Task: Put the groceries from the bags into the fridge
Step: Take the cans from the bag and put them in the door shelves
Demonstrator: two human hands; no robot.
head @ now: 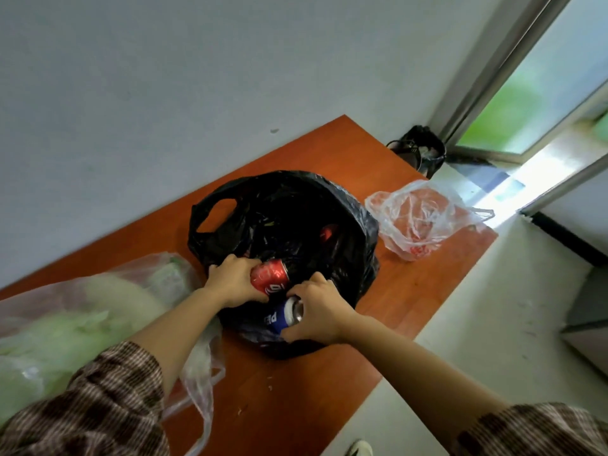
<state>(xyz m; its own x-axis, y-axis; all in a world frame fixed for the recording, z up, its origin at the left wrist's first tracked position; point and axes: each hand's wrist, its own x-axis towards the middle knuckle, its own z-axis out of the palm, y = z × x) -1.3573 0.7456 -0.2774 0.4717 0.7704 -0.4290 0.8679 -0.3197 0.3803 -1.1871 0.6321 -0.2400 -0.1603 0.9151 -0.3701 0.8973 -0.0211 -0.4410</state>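
Your checked brown sleeves [98,406] nearest, left grip [230,281] curled round a red metal drink can [271,277], right grip [317,312] clamped on a blue metal drink can [282,316], both at the mouth of a black plastic bag [296,212], on the orange wooden worktop [329,390]

On a reddish-brown wooden table [332,149] three bags are set: a black plastic bag [289,205] mid-table, a crumpled clear bag [419,218] just beside it rightward, and a translucent bag of leafy greens [79,314] at left
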